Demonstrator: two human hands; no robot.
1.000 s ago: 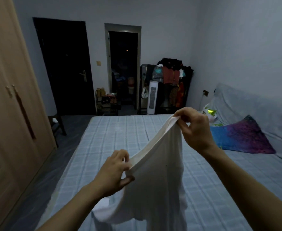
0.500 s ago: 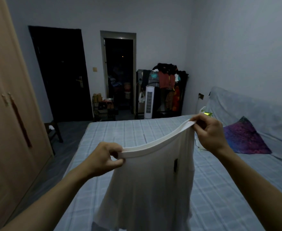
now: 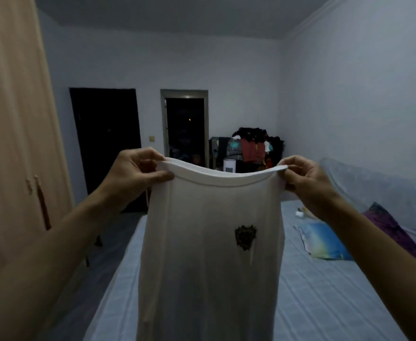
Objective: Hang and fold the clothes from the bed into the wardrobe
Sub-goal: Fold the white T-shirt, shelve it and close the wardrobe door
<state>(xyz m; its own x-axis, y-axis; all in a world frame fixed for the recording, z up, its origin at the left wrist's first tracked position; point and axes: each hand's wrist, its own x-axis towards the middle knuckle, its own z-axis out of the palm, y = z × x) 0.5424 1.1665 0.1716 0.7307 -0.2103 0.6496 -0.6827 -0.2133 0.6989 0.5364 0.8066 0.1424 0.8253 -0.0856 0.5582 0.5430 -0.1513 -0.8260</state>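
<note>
A white garment (image 3: 209,254) with a small dark emblem on it hangs spread out in front of me, above the bed (image 3: 312,299). My left hand (image 3: 133,173) pinches the left end of its top hem. My right hand (image 3: 305,180) pinches the right end, so the hem stretches between them at about chest height. The garment's lower part runs out of the frame's bottom. The wardrobe (image 3: 12,143), light wood with shut doors, stands along the left.
A blue and purple pillow (image 3: 349,239) lies on the bed's right side under a covered headboard (image 3: 379,193). A cluttered clothes rack (image 3: 251,146) and a white tower fan (image 3: 229,165) stand at the far wall, beside a dark door (image 3: 106,143) and an open doorway (image 3: 185,129).
Both hands have risen and spread apart, stretching the hem flat and turning the garment to face me. The view has tilted up, showing the ceiling.
</note>
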